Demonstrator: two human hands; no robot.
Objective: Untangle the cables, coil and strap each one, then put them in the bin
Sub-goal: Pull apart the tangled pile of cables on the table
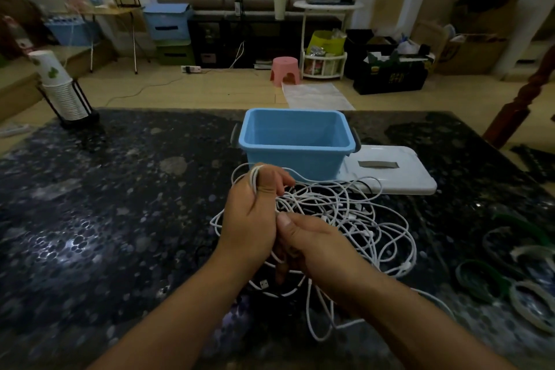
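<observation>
A tangle of white cables (345,213) lies on the dark speckled table (105,204), just in front of an open blue bin (295,144). My left hand (255,219) is raised over the tangle with several turns of white cable wound round its fingers. My right hand (318,243) sits close beside it, pinching a strand of the same cable near the left palm. A USB plug (263,284) hangs below the hands. A dark cable partly shows under the white ones.
The bin's white lid (396,168) lies flat to its right. Green and white straps (510,267) are scattered at the table's right side. A cup holder with stacked paper cups (64,93) stands at the far left corner.
</observation>
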